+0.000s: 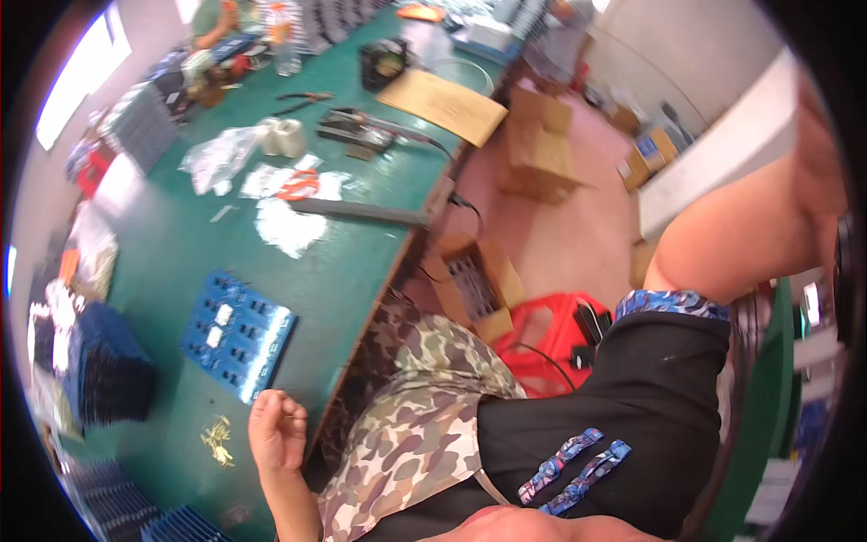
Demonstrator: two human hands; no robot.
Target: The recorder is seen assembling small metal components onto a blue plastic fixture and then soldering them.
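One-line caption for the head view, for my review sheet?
Left hand curled loosely at the edge of a green table, between small gold parts and a blue tray; right arm raised off to the side.

The table (172, 244) wears a matt green cover. The blue tray (237, 332) is glossy moulded plastic — the small gold parts (218, 440) glint like metal. Cardboard boxes (538, 144) look dull, brown, papery — the stool (551, 339) is shiny red plastic.
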